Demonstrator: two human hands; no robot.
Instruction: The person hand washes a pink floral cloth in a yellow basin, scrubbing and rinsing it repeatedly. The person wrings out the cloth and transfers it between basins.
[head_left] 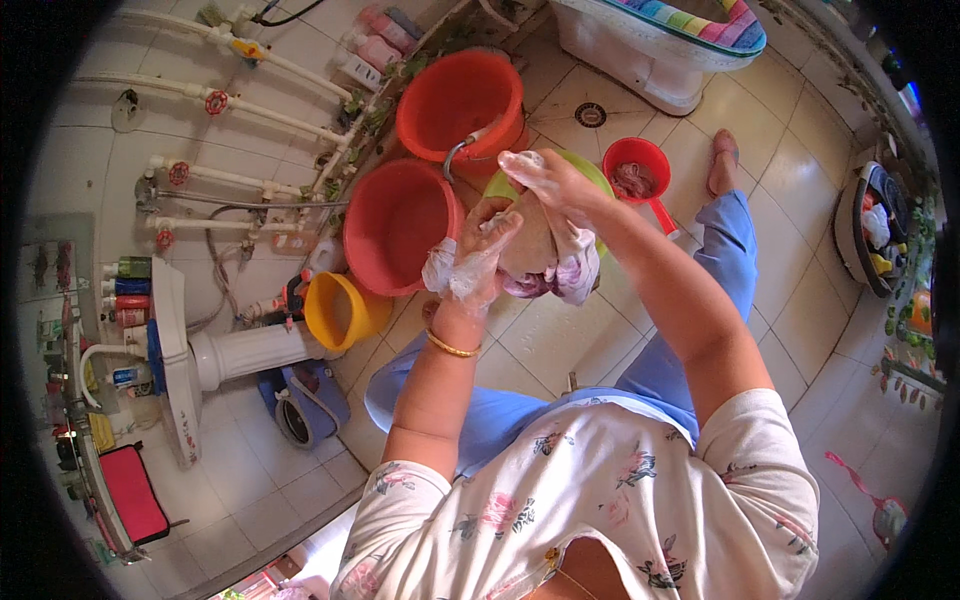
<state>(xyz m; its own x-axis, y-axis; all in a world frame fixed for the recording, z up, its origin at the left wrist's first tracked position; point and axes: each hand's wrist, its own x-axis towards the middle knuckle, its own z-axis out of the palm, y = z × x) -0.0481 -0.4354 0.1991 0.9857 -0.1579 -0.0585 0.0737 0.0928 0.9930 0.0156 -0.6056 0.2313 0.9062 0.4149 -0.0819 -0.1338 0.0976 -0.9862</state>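
A wet, soapy cloth (575, 265), pale purple and white, hangs in front of me from between my hands. Beside it, and partly behind the hands, is a beige surface (530, 240); whether it belongs to the cloth I cannot tell. My left hand (478, 255), coated in suds, curls its fingers at the left edge of the beige part. Across the top lies my right hand (550, 185), foam on its fingers, gripping the upper end of the cloth. Below them stands a light green basin (606, 178), mostly hidden by my hands and the cloth.
Two red-orange buckets (405, 215) (460, 95) stand ahead-left, with a metal-ended hose (455, 155) between them. Nearer are a yellow bucket (345, 312) and a pedestal sink (180, 370). A red dipper (637, 170) holding cloth lies ahead-right, before the toilet (640, 60).
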